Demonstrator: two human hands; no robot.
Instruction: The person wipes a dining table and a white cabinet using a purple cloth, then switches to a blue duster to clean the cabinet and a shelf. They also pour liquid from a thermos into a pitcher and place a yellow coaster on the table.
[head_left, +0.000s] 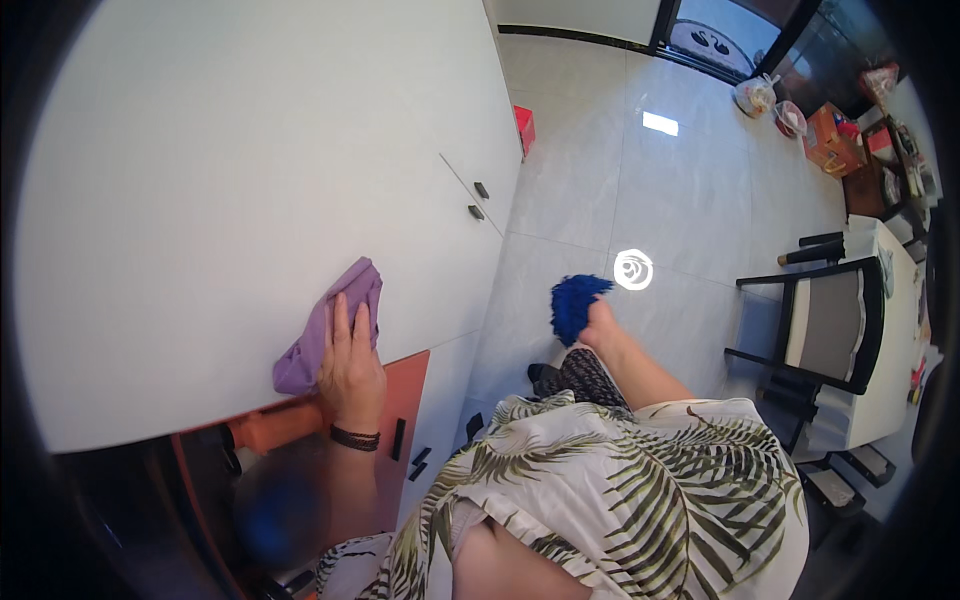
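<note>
My left hand (352, 375), with a dark braided bracelet at the wrist, lies over a folded purple cloth (307, 360). Its fingers press the cloth against a white cabinet front (225, 225), close to the lower edge of that panel. On the other side, my right hand (598, 324) holds a shaggy blue chenille cloth or mitt (574, 306) above the floor. The fingers of this hand are mostly hidden by the blue pile. Two small black handles (478, 201) sit near the cabinet's right side.
Below the white panel is an orange-lined recess (191, 480) holding an orange object (277, 427). Grey tiles (562, 187) cover the floor. At right stand a black-framed chair (832, 322) and a white table (877, 412). Bags and an orange box (832, 142) line the far wall.
</note>
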